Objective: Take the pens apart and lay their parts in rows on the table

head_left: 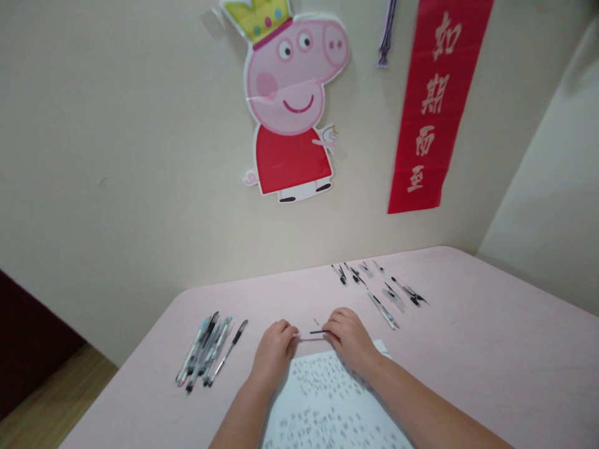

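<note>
A thin pen refill (318,332), dark along its right part and pale along its left, spans the gap between my two hands over the top edge of a written sheet. The fingertips of my left hand (275,350) are closed on its pale end. At the dark end, the fingers of my right hand (350,340) are pinched shut, partly hiding it. Just beyond the refill lies a tiny pale piece (317,322), too small to name. Beneath my wrists is the white paper (322,399), covered in rows of handwriting.
Left of my hands lies a bundle of pens (206,349), with a single black-capped pen (228,352) beside it. Several pen parts (405,290) and a clear pen barrel (382,310) are spread at the back right. A pink cloth (491,349) covers the table against the wall.
</note>
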The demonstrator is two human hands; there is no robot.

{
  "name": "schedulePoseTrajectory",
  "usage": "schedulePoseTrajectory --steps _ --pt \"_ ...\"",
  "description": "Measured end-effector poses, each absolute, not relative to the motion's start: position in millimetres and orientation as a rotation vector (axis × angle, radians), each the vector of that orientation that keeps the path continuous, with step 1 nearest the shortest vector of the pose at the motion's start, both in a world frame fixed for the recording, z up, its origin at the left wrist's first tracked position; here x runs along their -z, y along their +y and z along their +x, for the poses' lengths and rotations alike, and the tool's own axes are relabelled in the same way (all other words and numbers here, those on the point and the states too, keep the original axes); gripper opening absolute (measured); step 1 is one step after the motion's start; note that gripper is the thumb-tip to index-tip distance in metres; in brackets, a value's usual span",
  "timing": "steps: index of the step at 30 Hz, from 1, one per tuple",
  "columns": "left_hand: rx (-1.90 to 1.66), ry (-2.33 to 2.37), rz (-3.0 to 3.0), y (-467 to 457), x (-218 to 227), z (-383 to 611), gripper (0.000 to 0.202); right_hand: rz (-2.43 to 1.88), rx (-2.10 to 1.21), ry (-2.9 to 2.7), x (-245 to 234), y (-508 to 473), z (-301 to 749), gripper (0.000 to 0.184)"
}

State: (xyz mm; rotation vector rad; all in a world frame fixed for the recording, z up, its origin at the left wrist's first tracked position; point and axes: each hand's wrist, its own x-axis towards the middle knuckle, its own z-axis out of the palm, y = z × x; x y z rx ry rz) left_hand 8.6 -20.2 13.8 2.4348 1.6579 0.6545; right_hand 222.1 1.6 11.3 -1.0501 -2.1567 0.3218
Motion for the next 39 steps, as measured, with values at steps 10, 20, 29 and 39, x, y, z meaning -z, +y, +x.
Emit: schedulePoseTrajectory --steps 10,20,29,39 --pt "-0.75 1.853 2.403 -18 -7 2 0.027 -1.392 -0.252 -2.003 8 22 242 0.015" --pt "-0.814 1.747 2.57 -16 -3 5 0.03 -1.557 -0.248 -1.961 12 25 244 0.02" --pt "-0.831 1.701 2.668 -17 -8 8 0.028 -1.592 -0.237 -1.992 3 19 239 0.023" --pt "-0.877 1.754 2.657 -17 -8 5 0.03 -1.538 -0.296 -1.994 6 18 238 0.017"
